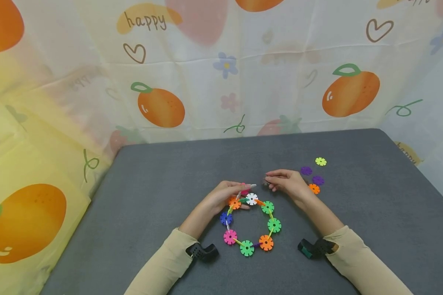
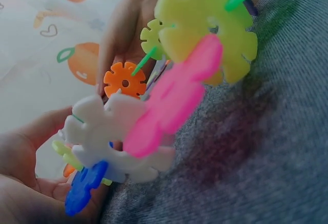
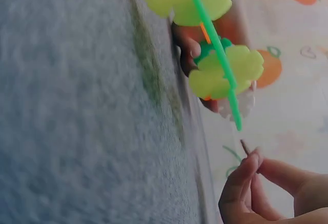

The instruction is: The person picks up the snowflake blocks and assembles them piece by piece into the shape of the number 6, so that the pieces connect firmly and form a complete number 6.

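Note:
A closed ring of notched plastic snowflake discs lies on the dark table, including a white disc [image 1: 252,199], a blue disc [image 1: 226,218] and a lower green disc [image 1: 247,248]. At its upper left, my left hand [image 1: 221,196] pinches a pink disc [image 1: 245,191] joined to a whitish disc [image 1: 253,185] seen edge-on. Its lower fingers pass behind the ring's orange disc [image 1: 234,203]. To the right, apart from the ring, my right hand [image 1: 288,184] pinches a small dark disc [image 1: 266,183]; the right wrist view shows this disc [image 3: 245,147] edge-on between thumb and fingertip.
Beyond my right hand lie loose discs: a yellow one [image 1: 320,161], two purple ones [image 1: 318,180] and an orange one [image 1: 314,189]. Dark bands [image 1: 203,252] sit on both wrists. A printed fabric curtain [image 1: 206,94] hangs behind the grey table [image 1: 151,172].

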A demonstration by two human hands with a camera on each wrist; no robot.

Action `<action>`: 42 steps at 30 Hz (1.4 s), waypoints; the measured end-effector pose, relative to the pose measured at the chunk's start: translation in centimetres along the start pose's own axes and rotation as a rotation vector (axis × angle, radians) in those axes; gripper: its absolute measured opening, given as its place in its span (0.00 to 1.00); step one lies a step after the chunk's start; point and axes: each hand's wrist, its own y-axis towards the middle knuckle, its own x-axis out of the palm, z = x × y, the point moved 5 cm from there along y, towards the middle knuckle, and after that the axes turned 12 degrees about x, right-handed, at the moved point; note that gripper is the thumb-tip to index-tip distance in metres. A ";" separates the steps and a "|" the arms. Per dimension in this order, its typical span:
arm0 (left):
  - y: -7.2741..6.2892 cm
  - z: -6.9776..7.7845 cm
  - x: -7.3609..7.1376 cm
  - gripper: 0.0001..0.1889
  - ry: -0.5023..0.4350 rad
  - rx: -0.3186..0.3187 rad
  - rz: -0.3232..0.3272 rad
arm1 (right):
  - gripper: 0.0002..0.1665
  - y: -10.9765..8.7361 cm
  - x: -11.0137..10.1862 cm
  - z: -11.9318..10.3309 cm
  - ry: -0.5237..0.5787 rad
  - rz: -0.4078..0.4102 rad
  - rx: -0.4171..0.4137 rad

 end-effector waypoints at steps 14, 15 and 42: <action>0.2 -0.3 -0.1 0.22 -0.090 -0.015 -0.012 | 0.26 0.1 1.1 0.8 0.032 -0.090 0.019; 0.2 -0.2 -0.1 0.22 -0.092 -0.012 -0.019 | 0.26 0.1 1.2 0.8 0.037 -0.097 0.016; 0.2 -0.1 -0.5 0.20 0.016 -0.002 -0.052 | 0.19 -0.2 1.6 0.1 0.109 -0.151 -0.011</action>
